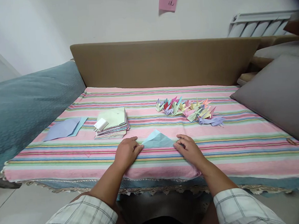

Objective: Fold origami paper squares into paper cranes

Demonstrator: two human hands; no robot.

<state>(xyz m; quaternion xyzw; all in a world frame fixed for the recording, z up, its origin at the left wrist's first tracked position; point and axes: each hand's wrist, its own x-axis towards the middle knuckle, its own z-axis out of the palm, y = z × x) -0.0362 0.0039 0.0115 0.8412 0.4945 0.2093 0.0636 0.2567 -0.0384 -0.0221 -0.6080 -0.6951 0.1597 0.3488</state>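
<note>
A light blue sheet of origami paper [157, 139], folded into a triangle with its peak pointing away from me, lies on the striped cloth [153, 163]. Creases show across its face. My left hand [128, 151] pinches the triangle's left corner between thumb and fingers. At the right corner, my right hand [189, 148] has its thumb and curled fingers closed on the paper. Beyond my right hand stand several folded paper cranes [187, 108] in many colours. Past my left hand is a stack of square paper [113, 119] with a small white block [101, 124] on top.
Loose purple paper [61, 129] and a blue sheet [79, 125] lie at the left, near the teal-covered armrest [33, 103]. A brown backrest [161, 63] closes off the far side. Grey cushions [283, 92] lean at the right, with a small brown ring-like object [291, 141] nearby.
</note>
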